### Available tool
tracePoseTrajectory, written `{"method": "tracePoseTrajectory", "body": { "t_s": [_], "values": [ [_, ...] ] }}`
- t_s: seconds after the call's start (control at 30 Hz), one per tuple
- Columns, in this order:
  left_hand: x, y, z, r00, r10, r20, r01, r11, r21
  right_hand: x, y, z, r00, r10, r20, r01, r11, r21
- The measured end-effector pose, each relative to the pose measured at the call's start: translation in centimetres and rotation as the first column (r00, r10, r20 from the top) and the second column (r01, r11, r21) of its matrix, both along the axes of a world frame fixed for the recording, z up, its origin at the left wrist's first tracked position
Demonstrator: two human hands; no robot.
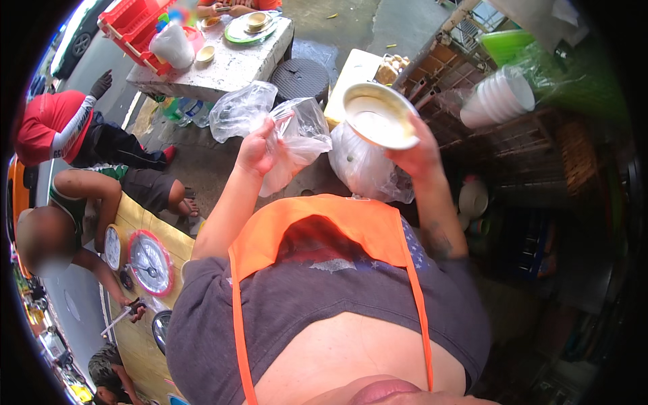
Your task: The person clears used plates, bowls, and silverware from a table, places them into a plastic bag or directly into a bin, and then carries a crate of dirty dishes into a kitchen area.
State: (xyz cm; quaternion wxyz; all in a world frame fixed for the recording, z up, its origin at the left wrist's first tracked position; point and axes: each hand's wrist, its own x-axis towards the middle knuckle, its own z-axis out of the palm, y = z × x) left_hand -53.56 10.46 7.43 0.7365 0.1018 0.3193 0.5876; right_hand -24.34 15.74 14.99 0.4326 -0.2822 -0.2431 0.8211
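My left hand (259, 148) grips the gathered part of a clear plastic bag (304, 121). The bag's crumpled film spreads to both sides of the fingers, and its lower part hangs below the hand. On the other side, my right hand (422, 152) holds a white bowl (372, 116) by its rim, tilted so that its inside faces me. Brownish residue marks the bowl's inner wall; no food shows in it. Behind and below the bowl sits a large, bulging clear plastic bag (362, 169), its contents hard to make out.
A white table (217, 78) ahead bears red crates (134, 35) and a plate (250, 29). A dark round stool (301, 78) stands beside it. Stacked white cups (498, 96) are at right. People sit at a wooden table (134, 217) on the left, holding a covered pink-rimmed plate (161, 268).
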Motion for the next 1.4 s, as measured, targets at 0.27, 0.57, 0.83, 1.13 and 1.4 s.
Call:
{"method": "tracePoseTrajectory", "body": {
  "t_s": [0.27,0.57,0.83,1.13,1.4],
  "values": [
    [-0.7,-0.8,4.8,0.991,0.045,0.128,-0.039,0.998,-0.054,18.3,-12.3,21.8,0.895,-0.381,-0.231,0.432,0.611,0.664],
    [-5.9,2.4,-5.5,0.99,-0.138,0.038,0.138,0.99,-0.006,33.1,-13.6,32.3,-0.212,-0.922,-0.324,0.459,-0.386,0.8],
    [-5.6,4.4,-5.2,0.999,-0.011,0.04,0.018,0.983,-0.184,36.4,-10.6,34.8,-0.026,-0.983,-0.181,0.608,-0.159,0.778],
    [-7.1,2.7,-4.4,0.998,-0.021,-0.059,0.008,0.975,-0.22,30.5,-7.5,11.9,0.905,-0.406,-0.124,0.423,0.836,0.35],
    [-5.6,3.3,-2.4,0.995,-0.036,-0.088,0.017,0.978,-0.208,33.7,-9.0,-15.6,0.615,-0.721,0.319,0.788,0.555,-0.266]
  ]
}}
